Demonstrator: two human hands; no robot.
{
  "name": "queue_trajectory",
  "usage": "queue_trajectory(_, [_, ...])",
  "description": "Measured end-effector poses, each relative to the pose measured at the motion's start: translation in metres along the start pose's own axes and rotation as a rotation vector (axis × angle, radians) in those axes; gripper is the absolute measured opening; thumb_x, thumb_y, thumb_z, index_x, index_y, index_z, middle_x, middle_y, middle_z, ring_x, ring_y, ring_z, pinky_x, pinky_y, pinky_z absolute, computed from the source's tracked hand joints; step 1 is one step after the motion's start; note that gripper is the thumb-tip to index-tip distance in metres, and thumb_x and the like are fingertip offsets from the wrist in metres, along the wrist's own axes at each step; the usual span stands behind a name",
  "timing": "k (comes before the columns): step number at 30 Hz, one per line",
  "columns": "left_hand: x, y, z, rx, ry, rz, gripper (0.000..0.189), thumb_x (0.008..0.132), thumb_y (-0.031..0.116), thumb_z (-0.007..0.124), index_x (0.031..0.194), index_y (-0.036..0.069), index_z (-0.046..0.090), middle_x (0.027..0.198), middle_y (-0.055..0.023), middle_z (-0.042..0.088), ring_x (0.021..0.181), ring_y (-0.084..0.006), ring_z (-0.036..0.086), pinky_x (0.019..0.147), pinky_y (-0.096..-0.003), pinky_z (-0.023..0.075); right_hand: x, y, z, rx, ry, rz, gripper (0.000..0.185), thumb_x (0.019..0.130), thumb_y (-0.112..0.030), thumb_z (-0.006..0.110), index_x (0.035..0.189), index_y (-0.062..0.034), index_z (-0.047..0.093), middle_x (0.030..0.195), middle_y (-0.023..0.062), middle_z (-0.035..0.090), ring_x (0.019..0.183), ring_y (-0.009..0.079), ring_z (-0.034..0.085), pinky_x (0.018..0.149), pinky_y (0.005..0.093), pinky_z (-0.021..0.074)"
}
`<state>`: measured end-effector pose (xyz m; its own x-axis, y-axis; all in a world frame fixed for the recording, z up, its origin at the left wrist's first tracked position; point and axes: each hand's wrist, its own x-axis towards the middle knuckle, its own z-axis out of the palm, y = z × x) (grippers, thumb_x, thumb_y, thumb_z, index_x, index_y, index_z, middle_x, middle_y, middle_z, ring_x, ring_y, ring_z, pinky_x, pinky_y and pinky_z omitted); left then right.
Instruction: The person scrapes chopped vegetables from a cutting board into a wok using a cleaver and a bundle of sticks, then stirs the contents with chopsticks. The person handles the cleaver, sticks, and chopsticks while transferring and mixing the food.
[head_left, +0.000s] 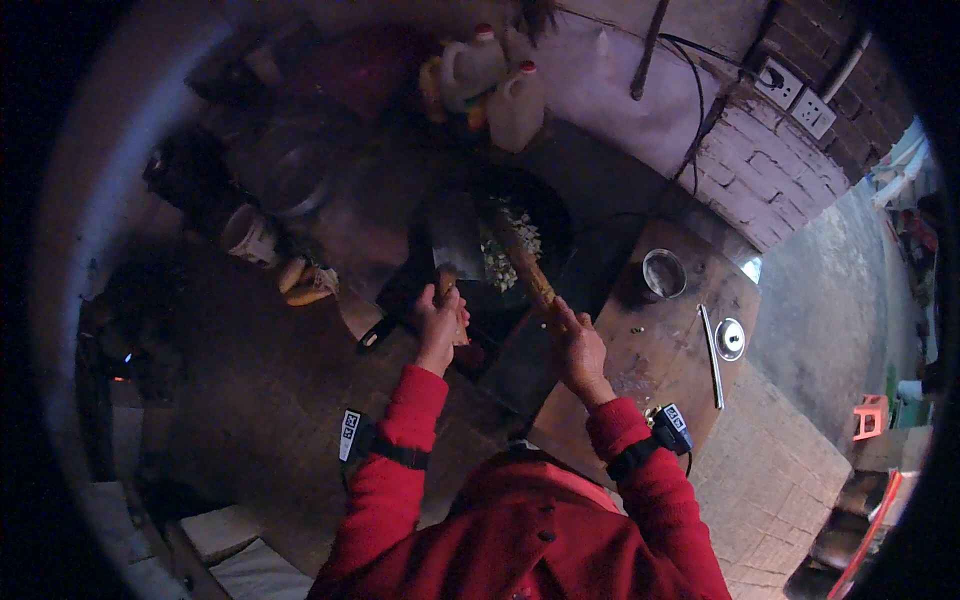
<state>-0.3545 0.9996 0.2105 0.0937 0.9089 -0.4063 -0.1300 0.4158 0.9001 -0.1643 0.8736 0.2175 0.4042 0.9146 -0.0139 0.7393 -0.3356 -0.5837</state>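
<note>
My left hand (441, 319) is closed around the wooden handle of a cleaver (459, 244), whose broad blade reaches over the left side of a dark wok (559, 214). Pale chopped food (517, 247) lies in the wok, beside the blade. My right hand (581, 349) grips the brownish handle of a long utensil (534, 277). Its far end runs up into the dark wok, and its shape there cannot be made out.
On the wooden board (637, 360) at right are a metal bowl (664, 273), a metal rod (710, 356) and a round lid (730, 339). Plastic jugs (517, 109) stand behind the wok. Left are a bucket (251, 236) and bread-like pieces (307, 285).
</note>
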Motion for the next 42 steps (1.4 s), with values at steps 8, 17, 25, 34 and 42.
queue_trajectory(8, [-0.021,-0.003,0.007,-0.075,0.077,0.073,0.013,0.090,0.016,0.056,0.094,0.007,0.048,0.072,-0.0037,0.054,0.054,-0.0120,0.053,0.048,-0.0268,0.0448,-0.022,0.012,-0.023,0.056,0.046,0.007,0.059,0.078,-0.007,0.058,0.131,-0.0267,0.044,0.098,0.0139,0.054,0.084,0.0383,0.058,0.067,0.0450,0.0484])
queue_trajectory(17, [-0.049,-0.014,0.022,-0.164,0.008,0.102,0.015,0.090,0.018,0.057,0.094,0.007,0.048,0.073,-0.0041,0.055,0.056,-0.0130,0.053,0.050,-0.0279,0.0448,-0.042,0.031,-0.035,0.059,-0.029,-0.041,0.044,0.085,-0.012,0.054,0.128,-0.0204,0.049,0.094,0.0142,0.056,0.082,0.0377,0.059,0.072,0.0451,0.0481])
queue_trajectory(25, [-0.130,-0.027,0.025,-0.236,-0.145,0.219,0.023,0.090,0.023,0.055,0.105,0.006,0.051,0.085,-0.0040,0.056,0.072,-0.0121,0.053,0.065,-0.0261,0.0442,-0.090,0.158,-0.129,0.193,0.202,-0.143,0.044,0.087,-0.007,0.052,0.129,-0.0199,0.048,0.103,0.0154,0.056,0.094,0.0351,0.055,0.078,0.0395,0.0456])
queue_trajectory(34, [-0.250,-0.115,0.027,-0.183,-0.257,-0.102,0.025,0.090,0.020,0.054,0.108,0.003,0.050,0.087,-0.0055,0.056,0.074,-0.0138,0.054,0.069,-0.0284,0.0453,-0.091,0.288,-0.157,-0.227,-0.004,0.061,0.037,0.084,-0.005,0.049,0.118,-0.0178,0.057,0.098,0.0148,0.056,0.092,0.0345,0.054,0.076,0.0419,0.0455])
queue_trajectory(42, [-0.287,-0.183,0.016,-0.202,-0.198,-0.229,0.026,0.090,0.018,0.055,0.111,0.003,0.049,0.086,-0.0056,0.056,0.072,-0.0132,0.055,0.064,-0.0267,0.0466,-0.162,0.278,-0.198,-0.421,-0.160,-0.235,0.046,0.079,-0.002,0.052,0.121,-0.0200,0.054,0.095,0.0062,0.057,0.088,0.0297,0.051,0.074,0.0404,0.0427])
